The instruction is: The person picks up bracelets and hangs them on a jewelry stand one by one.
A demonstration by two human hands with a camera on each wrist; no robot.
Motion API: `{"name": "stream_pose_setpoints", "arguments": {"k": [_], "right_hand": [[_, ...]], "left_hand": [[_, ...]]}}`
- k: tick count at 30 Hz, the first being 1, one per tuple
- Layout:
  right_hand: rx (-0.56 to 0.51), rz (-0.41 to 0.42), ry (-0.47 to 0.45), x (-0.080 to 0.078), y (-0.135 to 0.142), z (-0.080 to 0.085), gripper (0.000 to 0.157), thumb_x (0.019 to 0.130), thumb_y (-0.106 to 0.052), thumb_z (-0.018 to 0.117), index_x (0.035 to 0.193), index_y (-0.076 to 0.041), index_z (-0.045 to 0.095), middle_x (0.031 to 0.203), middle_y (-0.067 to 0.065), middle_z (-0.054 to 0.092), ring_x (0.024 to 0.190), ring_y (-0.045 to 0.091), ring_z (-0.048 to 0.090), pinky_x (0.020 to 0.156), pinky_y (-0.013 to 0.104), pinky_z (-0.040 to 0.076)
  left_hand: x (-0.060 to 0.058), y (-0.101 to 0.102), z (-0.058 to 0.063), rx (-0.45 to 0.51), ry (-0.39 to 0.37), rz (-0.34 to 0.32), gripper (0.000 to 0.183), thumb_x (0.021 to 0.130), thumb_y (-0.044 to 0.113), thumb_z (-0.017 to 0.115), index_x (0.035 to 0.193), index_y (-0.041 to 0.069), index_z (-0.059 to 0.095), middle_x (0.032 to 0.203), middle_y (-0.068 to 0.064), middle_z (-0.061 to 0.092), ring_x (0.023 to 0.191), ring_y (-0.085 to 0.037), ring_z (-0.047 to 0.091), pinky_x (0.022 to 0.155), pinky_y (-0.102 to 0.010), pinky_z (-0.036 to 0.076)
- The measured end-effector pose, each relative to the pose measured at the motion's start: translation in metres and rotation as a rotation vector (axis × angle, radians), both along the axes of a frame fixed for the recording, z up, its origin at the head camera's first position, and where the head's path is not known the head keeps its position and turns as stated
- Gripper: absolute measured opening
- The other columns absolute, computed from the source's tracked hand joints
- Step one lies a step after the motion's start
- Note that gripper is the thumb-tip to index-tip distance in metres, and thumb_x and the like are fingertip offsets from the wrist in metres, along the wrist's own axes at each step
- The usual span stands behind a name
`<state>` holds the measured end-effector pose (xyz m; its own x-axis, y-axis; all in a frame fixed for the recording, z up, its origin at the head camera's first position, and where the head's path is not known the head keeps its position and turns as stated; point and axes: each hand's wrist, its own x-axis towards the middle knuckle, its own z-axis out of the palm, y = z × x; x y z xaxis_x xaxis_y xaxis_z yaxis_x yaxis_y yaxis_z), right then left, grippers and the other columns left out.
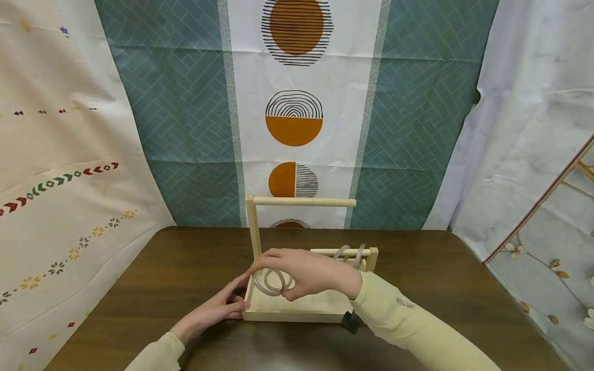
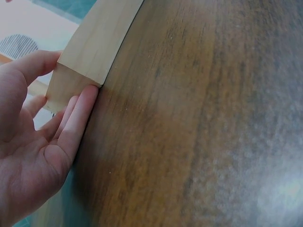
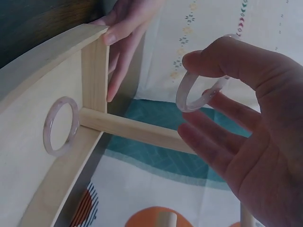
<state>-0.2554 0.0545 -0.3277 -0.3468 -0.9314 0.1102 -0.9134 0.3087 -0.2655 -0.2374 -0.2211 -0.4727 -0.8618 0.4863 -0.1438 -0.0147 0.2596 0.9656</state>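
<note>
A pale wooden jewelry stand with a shallow tray base stands in front of me. My left hand grips the tray's left end, with fingertips at its corners. Above the tray, my right hand pinches a translucent, pale bangle between thumb and fingers. Another pale bangle lies on the tray floor below, overlapping the held one in the head view. Two more bangles hang on the low bar at the right, partly hidden behind my right hand and wrist.
A tall post at the left carries a long dowel over the tray, its right end free. The lower dowel joins a short post at the right. Under the stand is a dark wooden table, with patterned cloths behind.
</note>
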Motion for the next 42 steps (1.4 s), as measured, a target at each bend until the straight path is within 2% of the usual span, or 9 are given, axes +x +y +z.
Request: {"name": "stream_pose_setpoints", "arguments": {"k": [5, 10, 15, 22, 28, 34, 38, 42], "right_hand": [[-0.072, 0.002, -0.059, 0.001, 0.009, 0.006, 0.072, 0.079, -0.007, 0.075, 0.143, -0.027, 0.047, 0.142, -0.009, 0.051, 0.124, 0.006, 0.052, 0.100, 0.023, 0.047], [-0.157, -0.006, -0.070, 0.000, 0.019, 0.016, 0.069, 0.081, -0.013, 0.078, 0.142, -0.025, 0.048, 0.141, -0.008, 0.052, 0.122, 0.006, 0.052, 0.102, 0.026, 0.047], [-0.218, -0.056, -0.116, 0.000, 0.032, 0.027, 0.070, 0.080, -0.016, 0.081, 0.141, -0.027, 0.050, 0.138, -0.009, 0.055, 0.115, 0.007, 0.056, 0.100, 0.026, 0.051], [-0.289, -0.083, -0.203, 0.000, 0.050, 0.038, 0.071, 0.081, -0.010, 0.080, 0.142, -0.027, 0.048, 0.144, -0.009, 0.052, 0.113, 0.011, 0.063, 0.099, 0.033, 0.053], [-0.326, -0.088, -0.112, -0.004, 0.062, 0.044, 0.073, 0.080, -0.007, 0.081, 0.143, -0.021, 0.047, 0.143, -0.003, 0.053, 0.117, 0.014, 0.062, 0.098, 0.032, 0.053], [-0.357, -0.145, -0.070, -0.006, 0.074, 0.047, 0.074, 0.080, -0.009, 0.081, 0.144, -0.023, 0.047, 0.146, -0.003, 0.052, 0.122, 0.020, 0.062, 0.097, 0.033, 0.054], [-0.382, -0.179, -0.047, -0.007, 0.082, 0.050, 0.074, 0.078, -0.010, 0.083, 0.143, -0.023, 0.050, 0.145, -0.004, 0.053, 0.120, 0.019, 0.063, 0.097, 0.037, 0.054], [-0.418, -0.204, -0.032, -0.009, 0.090, 0.051, 0.074, 0.077, -0.009, 0.084, 0.142, -0.021, 0.051, 0.145, 0.000, 0.053, 0.119, 0.022, 0.064, 0.095, 0.042, 0.055]], "left_hand": [[-0.001, 0.001, -0.003, -0.004, 0.004, -0.006, 0.082, 0.098, 0.019, 0.060, 0.160, 0.019, 0.008, 0.153, -0.026, 0.018, 0.113, -0.021, 0.050, 0.088, -0.028, 0.055], [-0.002, 0.002, -0.003, -0.016, 0.006, 0.000, 0.082, 0.097, 0.019, 0.061, 0.160, 0.022, 0.009, 0.153, -0.025, 0.018, 0.112, -0.022, 0.050, 0.087, -0.028, 0.055], [-0.002, 0.002, -0.002, -0.035, 0.010, 0.002, 0.081, 0.097, 0.020, 0.061, 0.160, 0.023, 0.010, 0.153, -0.024, 0.018, 0.113, -0.023, 0.050, 0.087, -0.030, 0.055], [-0.001, 0.002, -0.002, -0.019, 0.003, -0.002, 0.082, 0.098, 0.020, 0.061, 0.160, 0.022, 0.008, 0.154, -0.024, 0.017, 0.113, -0.023, 0.050, 0.087, -0.029, 0.055], [-0.002, 0.002, -0.003, -0.013, 0.006, -0.002, 0.082, 0.098, 0.019, 0.061, 0.161, 0.022, 0.008, 0.154, -0.026, 0.017, 0.112, -0.022, 0.050, 0.087, -0.028, 0.056], [-0.002, 0.001, -0.003, -0.018, 0.005, 0.000, 0.081, 0.098, 0.021, 0.061, 0.160, 0.025, 0.009, 0.155, -0.024, 0.017, 0.113, -0.022, 0.051, 0.087, -0.030, 0.055], [-0.003, 0.001, -0.004, -0.023, 0.006, 0.000, 0.081, 0.098, 0.021, 0.061, 0.160, 0.025, 0.009, 0.155, -0.023, 0.018, 0.114, -0.023, 0.052, 0.088, -0.031, 0.055], [-0.003, 0.001, -0.004, -0.033, 0.013, 0.002, 0.081, 0.098, 0.021, 0.061, 0.160, 0.024, 0.009, 0.155, -0.024, 0.019, 0.113, -0.023, 0.052, 0.088, -0.031, 0.055]]}}
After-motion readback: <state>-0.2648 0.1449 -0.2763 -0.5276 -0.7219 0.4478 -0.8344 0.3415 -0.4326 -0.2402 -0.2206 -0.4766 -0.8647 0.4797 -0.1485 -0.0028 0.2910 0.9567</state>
